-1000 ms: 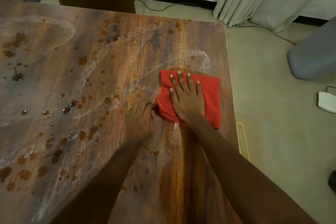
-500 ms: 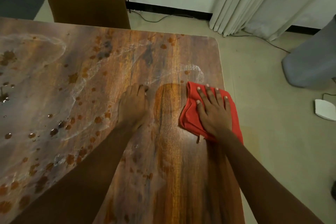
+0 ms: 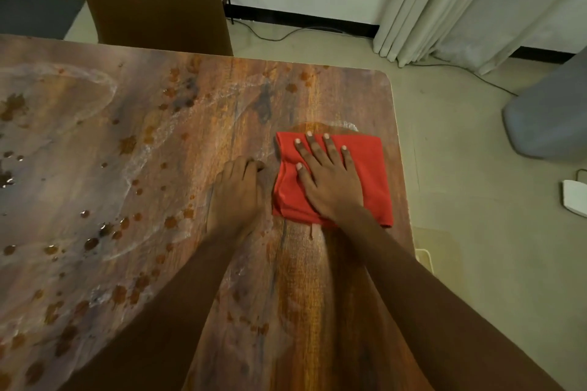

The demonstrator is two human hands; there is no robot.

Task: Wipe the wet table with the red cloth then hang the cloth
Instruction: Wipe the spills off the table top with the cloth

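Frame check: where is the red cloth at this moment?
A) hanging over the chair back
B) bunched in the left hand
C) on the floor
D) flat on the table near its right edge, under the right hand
D: the red cloth lies flat on the table close to its right edge, and the right hand presses on it with straight, spread fingers.
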